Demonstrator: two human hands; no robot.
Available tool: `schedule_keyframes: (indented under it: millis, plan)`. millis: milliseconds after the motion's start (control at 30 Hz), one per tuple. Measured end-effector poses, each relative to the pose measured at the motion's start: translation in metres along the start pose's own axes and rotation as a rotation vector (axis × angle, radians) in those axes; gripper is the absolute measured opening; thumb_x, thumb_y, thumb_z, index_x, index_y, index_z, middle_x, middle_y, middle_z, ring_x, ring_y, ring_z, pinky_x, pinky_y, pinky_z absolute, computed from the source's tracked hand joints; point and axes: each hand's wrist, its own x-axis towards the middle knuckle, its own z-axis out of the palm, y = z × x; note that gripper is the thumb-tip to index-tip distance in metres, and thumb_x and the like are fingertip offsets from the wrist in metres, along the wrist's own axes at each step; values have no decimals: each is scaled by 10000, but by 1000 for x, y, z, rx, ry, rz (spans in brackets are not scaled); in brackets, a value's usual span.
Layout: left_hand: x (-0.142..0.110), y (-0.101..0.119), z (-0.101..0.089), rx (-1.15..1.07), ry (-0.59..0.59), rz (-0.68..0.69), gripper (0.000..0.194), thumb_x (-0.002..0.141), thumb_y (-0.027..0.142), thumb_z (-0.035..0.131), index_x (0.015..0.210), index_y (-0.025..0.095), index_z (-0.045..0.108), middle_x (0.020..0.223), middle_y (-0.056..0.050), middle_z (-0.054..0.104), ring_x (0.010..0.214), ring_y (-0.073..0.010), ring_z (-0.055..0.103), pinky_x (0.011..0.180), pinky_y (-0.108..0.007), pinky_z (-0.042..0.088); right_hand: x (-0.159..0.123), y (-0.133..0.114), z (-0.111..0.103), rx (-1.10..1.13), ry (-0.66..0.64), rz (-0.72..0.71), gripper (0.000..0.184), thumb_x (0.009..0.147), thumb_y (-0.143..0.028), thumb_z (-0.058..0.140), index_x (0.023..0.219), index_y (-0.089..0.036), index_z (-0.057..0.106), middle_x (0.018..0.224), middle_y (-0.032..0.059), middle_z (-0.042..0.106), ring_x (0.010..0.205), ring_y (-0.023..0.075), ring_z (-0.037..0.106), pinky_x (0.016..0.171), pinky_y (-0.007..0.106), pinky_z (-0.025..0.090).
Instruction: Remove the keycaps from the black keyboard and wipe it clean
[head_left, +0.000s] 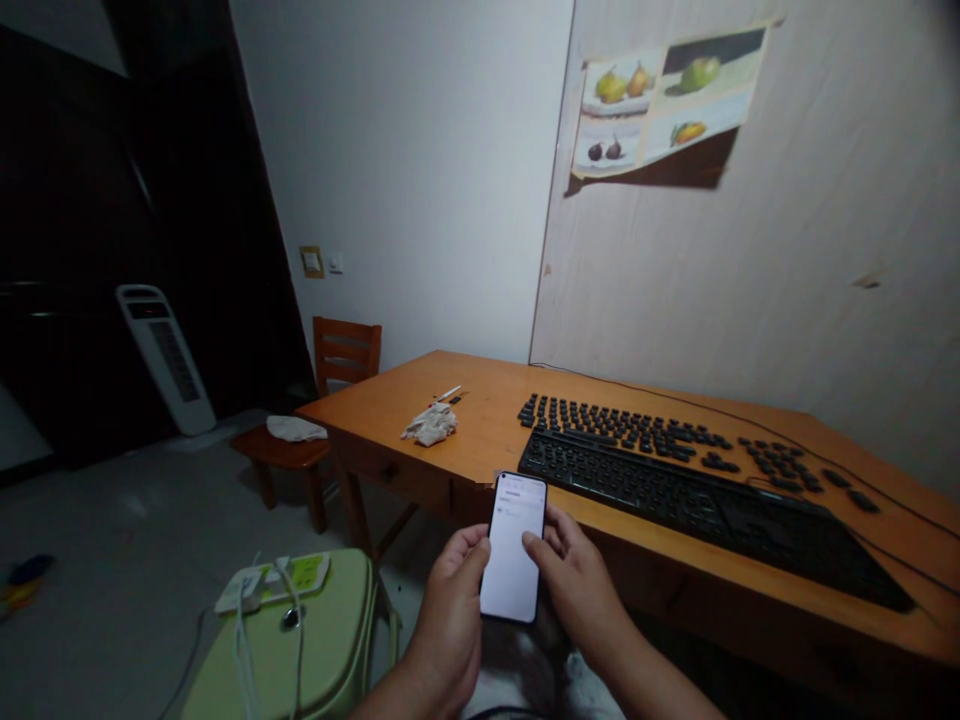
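A smartphone [511, 560] with a bright, mostly white screen is held upright in front of me, just off the desk's front edge. My left hand [451, 590] grips its left side, the thumb along the edge. On the other side my right hand [574, 570] holds it too, with the thumb over the screen's right part. Behind the phone, to the right, lies a black keyboard [675, 510] with its keycaps off. Loose black keycaps [622, 425] are laid out in rows beyond it on the desk.
The wooden desk [480, 385] also bears a crumpled pale cloth [432, 425] and a white pen-like tool [448, 393]. At lower left, a green stool [330, 610] carries a power strip [307, 573] with cables. A wooden chair [346, 345] and a white tower heater [169, 360] stand farther back.
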Motion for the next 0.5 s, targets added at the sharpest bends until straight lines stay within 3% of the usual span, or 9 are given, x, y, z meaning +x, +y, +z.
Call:
schedule_keyframes:
  millis: [200, 500]
  plan:
    - [3, 1, -1, -5, 5, 5, 444, 713, 379, 759, 1074, 160, 623, 849, -61, 719, 671, -176, 665, 647, -271, 484, -4, -1, 1, 25, -52, -16, 477, 791, -363, 685, 1216, -182, 564, 1063, 100, 718, 908, 255, 682, 791, 370, 529]
    - [-1, 2, 0, -2, -27, 38, 370, 768, 363, 718, 1061, 158, 621, 909, -63, 715, 715, -166, 664, 668, -262, 487, -7, -4, 3, 35, -54, -20, 402, 796, -337, 683, 1154, -188, 580, 1001, 81, 725, 843, 222, 681, 760, 325, 519]
